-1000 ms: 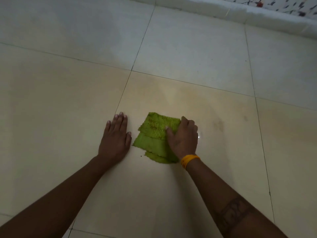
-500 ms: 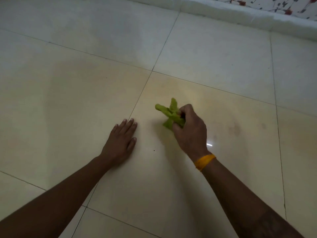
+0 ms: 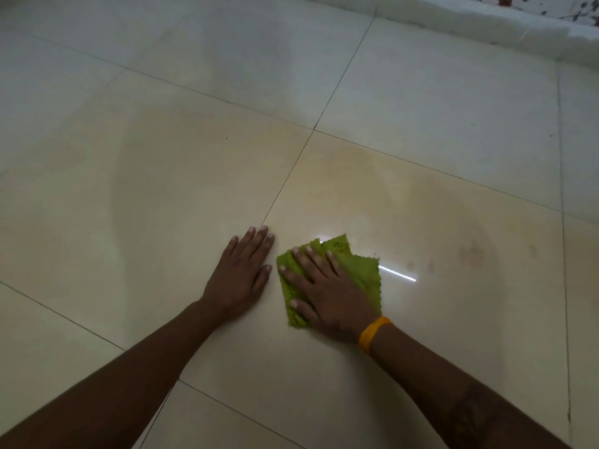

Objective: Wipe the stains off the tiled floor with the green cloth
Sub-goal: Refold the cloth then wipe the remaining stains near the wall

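Nearest the camera, forearms: both reach forward over the tiled floor (image 3: 162, 189); an orange wristband (image 3: 372, 333) sits on the right wrist.
Left hand (image 3: 241, 275): flat on the tile, fingers together, nothing in it — a brace, just beside the cloth without touching it.
Right hand (image 3: 327, 291): the grip is fully spread, fingers splayed and palm pressed down on the green cloth (image 3: 359, 268); it pins the cloth and does not pinch it.
Cloth position: flat on the tile under the right palm, its ragged edges showing past the fingers and to the right.
Stains (image 3: 471, 254): brownish smudges well to the right of the cloth, with fainter marks between — not yet reached, by the look of it.
Risk, slip: with only palm pressure, a fast sweep could leave the cloth bunched or behind the hand.
Risk, smear: the tile looks glossy and perhaps damp; the bracing hand might slide, and a soiled fold could spread the marks.
Far edge: a pale ledge (image 3: 486, 30) borders the floor.
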